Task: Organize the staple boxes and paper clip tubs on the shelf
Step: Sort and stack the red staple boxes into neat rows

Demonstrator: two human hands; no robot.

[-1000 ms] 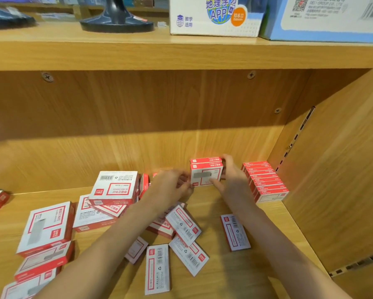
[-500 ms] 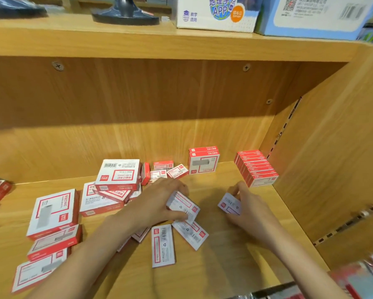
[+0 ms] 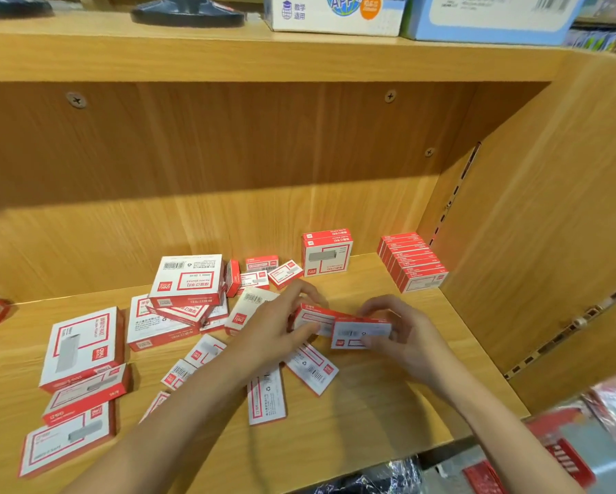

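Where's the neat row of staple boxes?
Head view, far right: the row of staple boxes stands by the shelf's right wall, right of the upright pair.

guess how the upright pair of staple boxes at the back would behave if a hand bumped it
The upright pair of staple boxes stands on a narrow edge, not leaning on the back panel, so it would probably tip. The boxes look like stiff cardboard and should keep their shape. On the smooth wooden shelf, a low push would likely slide them.
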